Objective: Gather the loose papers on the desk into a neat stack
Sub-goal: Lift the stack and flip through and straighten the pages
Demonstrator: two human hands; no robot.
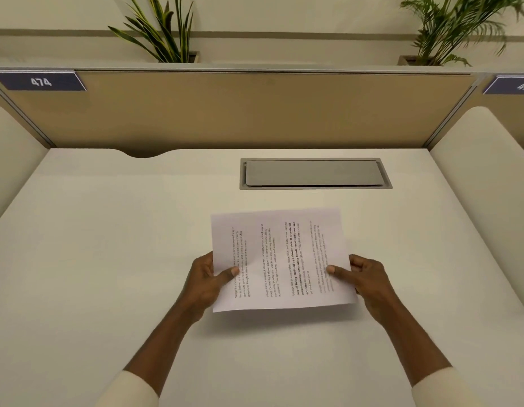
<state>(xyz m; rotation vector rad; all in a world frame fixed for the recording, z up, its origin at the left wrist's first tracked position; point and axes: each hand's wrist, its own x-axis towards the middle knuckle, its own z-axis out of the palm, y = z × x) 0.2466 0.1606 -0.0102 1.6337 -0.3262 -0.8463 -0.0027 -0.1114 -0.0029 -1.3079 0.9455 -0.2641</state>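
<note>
From the head camera, both hands are up over the pale worktop (pixel 108 245) and holding the papers (pixel 281 259) between them. The left hand (pixel 206 284) clamps the left short edge, thumb pressed down on the printed face, the other fingers tucked out of sight beneath. The right hand (pixel 365 277) grips the right edge the same way, thumb lying across the top of the sheet, fingers curled behind it. The papers sit in landscape, the lines of print running sideways, one paragraph in bold near the middle. How many sheets are in the bundle cannot be told; only the top face shows, and the edges look aligned. A soft shadow falls on the worktop just under the near edge, so the near edge at least looks lifted, while whether the far edge touches the surface cannot be told. The person's cream sleeves (pixel 128 390) show at the bottom of the view.

Beyond the papers, set into the worktop, lies a grey cable hatch (pixel 315 173) with its lid closed. Behind that stands a tan divider panel (pixel 240 113), carrying a dark label reading 474 (pixel 40 81) at the left. Two leafy plants (pixel 163 30) rise above the panel's top, one at the left and one at the right.
</note>
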